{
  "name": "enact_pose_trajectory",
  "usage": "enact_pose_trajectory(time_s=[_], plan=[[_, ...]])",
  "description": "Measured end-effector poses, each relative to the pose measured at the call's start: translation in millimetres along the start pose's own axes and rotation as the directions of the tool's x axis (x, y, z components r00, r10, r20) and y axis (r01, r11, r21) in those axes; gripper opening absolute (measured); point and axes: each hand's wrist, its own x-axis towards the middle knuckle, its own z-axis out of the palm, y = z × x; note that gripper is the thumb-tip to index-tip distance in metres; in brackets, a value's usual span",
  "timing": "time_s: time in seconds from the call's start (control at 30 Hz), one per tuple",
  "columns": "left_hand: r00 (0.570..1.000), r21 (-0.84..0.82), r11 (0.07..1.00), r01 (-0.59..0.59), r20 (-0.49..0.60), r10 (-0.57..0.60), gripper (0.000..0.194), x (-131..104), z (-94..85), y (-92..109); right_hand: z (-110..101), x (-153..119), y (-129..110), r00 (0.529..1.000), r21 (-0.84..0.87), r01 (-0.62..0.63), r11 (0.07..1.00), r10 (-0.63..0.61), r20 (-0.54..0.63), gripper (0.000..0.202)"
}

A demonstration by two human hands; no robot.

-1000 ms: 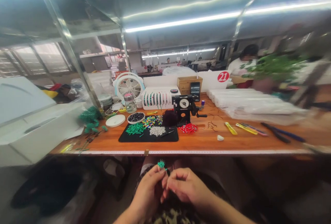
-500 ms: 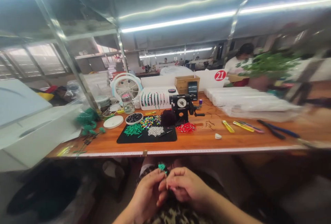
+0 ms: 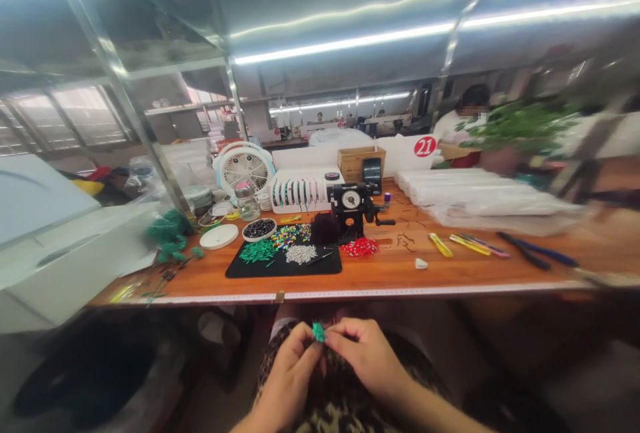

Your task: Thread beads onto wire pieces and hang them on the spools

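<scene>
Over my lap, beyond the table's front edge, a small bunch of green beads (image 3: 319,331) shows between my hands. My left hand (image 3: 295,366) is closed, with thumb and forefinger pinching the bunch from the left and below. From the other side my right hand (image 3: 369,358) pinches at its right edge, thumb and forefinger together. The fingers hide the lower part of the bunch. On the table ahead, a black mat (image 3: 280,269) bears green tube beads (image 3: 257,252), silvery beads (image 3: 301,255) and mixed coloured beads (image 3: 285,237).
A hand-cranked winding machine (image 3: 351,209) stands behind red beads (image 3: 360,247). Left of it are a dish of black beads (image 3: 259,228), a white lid (image 3: 219,237) and a fan (image 3: 245,169). Yellow cutters (image 3: 441,245) and dark pliers (image 3: 524,250) lie right. A person (image 3: 463,123) sits beyond.
The green bead bunch has turned and shifted slightly right and down. My left fingers have risen around it, and my right thumb and forefinger now meet its right side.
</scene>
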Motion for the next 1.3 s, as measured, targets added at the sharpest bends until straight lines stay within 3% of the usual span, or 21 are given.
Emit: enact_pose_trajectory(time_s=[0.17,0.3,0.63,0.9,1.07,1.13,1.2,1.27,1.3], plan=[[0.996,-0.080,0.993,0.082,-0.025,-0.084,0.023,1,1.6,-1,1,4,13,0.996,0.073,-0.011,0.997,0.017,-0.082,0.028],[0.988,-0.196,0.971,0.137,-0.044,-0.148,0.022,4,2.4,-2,4,2,14,0.999,0.125,-0.013,0.992,0.018,-0.041,0.033],[0.985,-0.177,0.973,0.145,-0.069,-0.159,0.033,10,-7.8,-14,4,0,11,0.999,0.097,-0.026,0.995,0.023,0.033,0.037],[0.974,-0.238,0.956,0.171,-0.104,-0.200,0.031,6,-0.1,-5,2,-4,5,0.999,-0.165,-0.023,0.986,0.027,0.019,0.025],[0.984,-0.292,0.954,0.073,-0.135,-0.116,0.039,4,4.9,-6,3,-9,5,0.996,-0.245,0.081,0.966,-0.069,0.056,0.018],[0.964,-0.345,0.938,-0.028,-0.259,-0.067,0.041,5,2.0,-3,1,-11,6,0.992,-0.261,0.120,0.958,-0.104,0.074,0.019],[0.908,-0.328,0.927,-0.179,-0.419,0.027,0.042,9,-10.4,4,-2,-13,9,0.987,-0.272,0.145,0.951,-0.122,0.100,0.021],[0.822,-0.148,0.945,-0.292,-0.544,0.169,0.038,17,-35.1,19,-5,-14,13,0.986,-0.271,0.143,0.952,-0.113,0.124,0.023],[0.776,-0.003,0.955,-0.296,-0.584,0.238,0.034,22,-51.6,29,-6,-14,15,0.986,-0.266,0.136,0.954,-0.104,0.131,0.024]])
